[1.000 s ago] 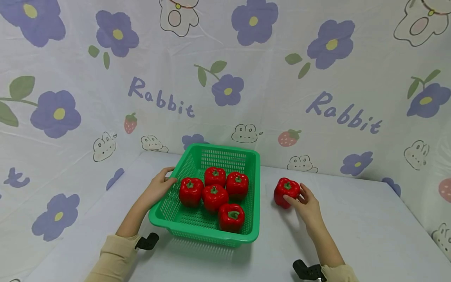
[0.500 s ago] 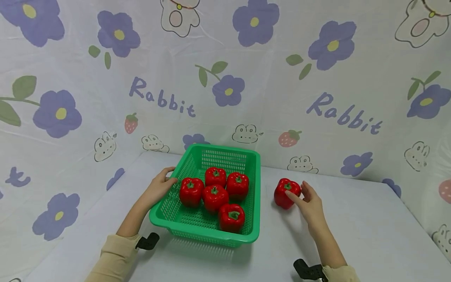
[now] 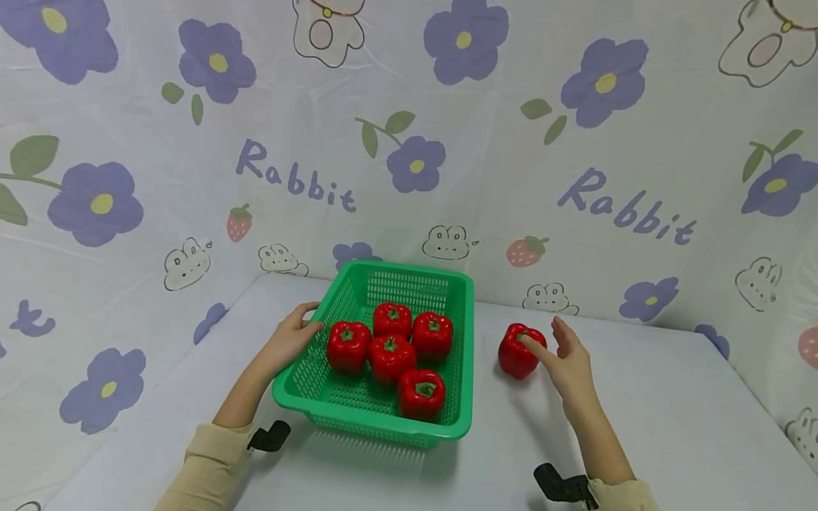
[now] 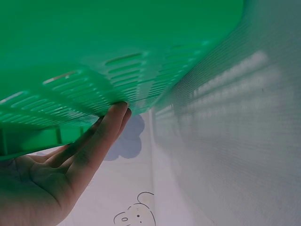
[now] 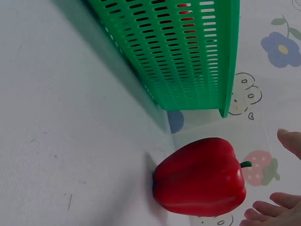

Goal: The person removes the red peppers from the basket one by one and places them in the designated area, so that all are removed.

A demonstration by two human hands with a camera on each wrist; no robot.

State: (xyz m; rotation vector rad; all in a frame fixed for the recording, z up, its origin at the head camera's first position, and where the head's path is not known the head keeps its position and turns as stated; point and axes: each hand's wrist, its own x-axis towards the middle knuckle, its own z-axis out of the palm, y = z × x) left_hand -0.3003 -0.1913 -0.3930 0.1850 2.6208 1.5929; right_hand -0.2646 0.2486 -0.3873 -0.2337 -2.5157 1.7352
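A green plastic basket (image 3: 468, 355) stands on the table with several red bell peppers (image 3: 392, 360) inside, green stems mostly upward. My left hand (image 3: 290, 343) holds its left side, thumb over the rim; in the left wrist view the fingers (image 4: 101, 134) lie against the slotted outer wall. One more red bell pepper (image 3: 516, 358) stands upright on the table, right of the basket. My right hand (image 3: 571, 369) is just beside it, thumb and fingers spread, holding nothing. In the right wrist view a gap shows between that hand (image 5: 280, 214) and the lone pepper (image 5: 200, 181).
A white tabletop (image 3: 664, 419) spreads around the basket. Behind and at the sides hangs a white cloth (image 3: 486, 184) printed with purple flowers, rabbits and strawberries. Each wrist carries a black camera mount (image 3: 270, 436).
My right hand has let go of the lone bell pepper, its fingers opening and drawing back to the right. The pepper stays in place; the left hand and basket have not moved.
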